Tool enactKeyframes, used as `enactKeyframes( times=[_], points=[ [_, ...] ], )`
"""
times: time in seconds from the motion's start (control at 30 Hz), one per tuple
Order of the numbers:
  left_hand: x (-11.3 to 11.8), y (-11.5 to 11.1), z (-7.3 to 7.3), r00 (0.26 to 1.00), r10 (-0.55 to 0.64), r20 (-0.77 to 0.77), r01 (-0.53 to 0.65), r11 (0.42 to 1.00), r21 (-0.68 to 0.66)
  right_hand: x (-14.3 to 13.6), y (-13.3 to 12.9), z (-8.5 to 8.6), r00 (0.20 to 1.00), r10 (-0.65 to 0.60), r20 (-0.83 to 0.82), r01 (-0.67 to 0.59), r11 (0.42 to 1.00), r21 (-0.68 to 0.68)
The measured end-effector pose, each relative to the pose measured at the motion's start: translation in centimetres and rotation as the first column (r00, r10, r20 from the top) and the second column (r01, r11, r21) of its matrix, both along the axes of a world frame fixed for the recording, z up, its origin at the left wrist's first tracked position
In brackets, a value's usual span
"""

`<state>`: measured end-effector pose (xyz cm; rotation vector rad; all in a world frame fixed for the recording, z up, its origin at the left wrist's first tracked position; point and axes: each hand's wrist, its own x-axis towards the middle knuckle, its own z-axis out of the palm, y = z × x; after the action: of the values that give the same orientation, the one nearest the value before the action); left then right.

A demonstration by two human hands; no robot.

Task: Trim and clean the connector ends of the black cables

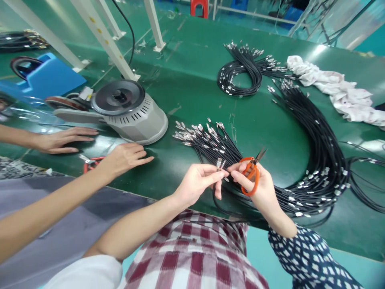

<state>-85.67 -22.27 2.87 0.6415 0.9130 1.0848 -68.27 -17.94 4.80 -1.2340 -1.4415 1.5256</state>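
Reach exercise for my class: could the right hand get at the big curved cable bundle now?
Probably yes: the cable bundle lies close beside the right hand, nothing visibly blocking it, though that hand holds orange scissors.

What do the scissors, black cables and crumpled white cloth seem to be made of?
Scissors: handles probably smooth plastic, solid orange; blades apparently metal, grey and tapering. Black cables: likely plastic or rubber jackets, judging by smooth bends and soft sheen; their bright ends look metallic. White cloth: matte fabric, loosely folded; fibre unclear.
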Motion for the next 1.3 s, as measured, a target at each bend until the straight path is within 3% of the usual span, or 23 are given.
enactKeyframes(
  times=[0.33, 0.47, 0.53, 0.67, 0.73, 0.83, 0.9, 0.97, 1.03, 1.2, 1.3],
  points=[
    [-0.3, 0.0, -0.1, 0.993, -0.069, 0.094, 0.071, 0.997, -0.015, -0.7, 0.2, -0.2, 0.999, 0.009, -0.054, -0.010, 1.000, -0.007],
    [-1.1, -1.0, -0.7, 0.984, -0.151, 0.095, 0.146, 0.988, 0.054, -0.5, 0.5, -0.4, 0.998, 0.027, -0.050, -0.027, 1.000, -0.008],
    [-2.1, -2.0, -1.2, 0.985, -0.171, 0.036, 0.166, 0.980, 0.109, 0.0, 0.6, -0.7, 0.998, 0.058, 0.025, -0.059, 0.998, 0.013],
    [-5.1, -4.1, -1.4, 0.985, -0.037, -0.169, 0.062, 0.988, 0.144, 1.1, 0.8, -1.7, 0.918, 0.070, 0.391, -0.162, 0.965, 0.206],
    [-6.5, -4.8, -0.6, 0.913, -0.095, -0.398, 0.133, 0.989, 0.070, 1.2, 1.0, -2.1, 0.825, 0.004, 0.565, -0.232, 0.915, 0.331],
    [-7.8, -4.6, 1.0, 0.625, -0.265, -0.734, 0.351, 0.936, -0.039, 0.4, 1.9, -2.4, 0.700, -0.102, 0.707, -0.338, 0.824, 0.454],
    [-8.2, -3.5, 1.7, 0.495, -0.219, -0.841, 0.398, 0.917, -0.004, -0.2, 2.7, -2.6, 0.631, -0.144, 0.762, -0.404, 0.778, 0.482],
    [-8.4, -1.8, 1.4, 0.452, -0.047, -0.891, 0.303, 0.947, 0.104, -0.6, 3.6, -2.9, 0.596, -0.163, 0.786, -0.430, 0.762, 0.485],
    [-8.4, 0.3, 0.3, 0.488, 0.103, -0.867, 0.138, 0.972, 0.193, -0.7, 4.1, -3.2, 0.624, -0.159, 0.765, -0.376, 0.797, 0.473],
    [-7.3, 3.7, -2.6, 0.848, 0.147, -0.510, -0.116, 0.989, 0.091, 0.0, 4.0, -3.3, 0.895, 0.008, 0.445, -0.158, 0.941, 0.300],
    [-6.2, 3.9, -2.5, 0.911, 0.296, -0.289, -0.258, 0.952, 0.164, 0.2, 3.0, -2.8, 0.960, 0.084, 0.267, -0.148, 0.962, 0.230]
  ],
)
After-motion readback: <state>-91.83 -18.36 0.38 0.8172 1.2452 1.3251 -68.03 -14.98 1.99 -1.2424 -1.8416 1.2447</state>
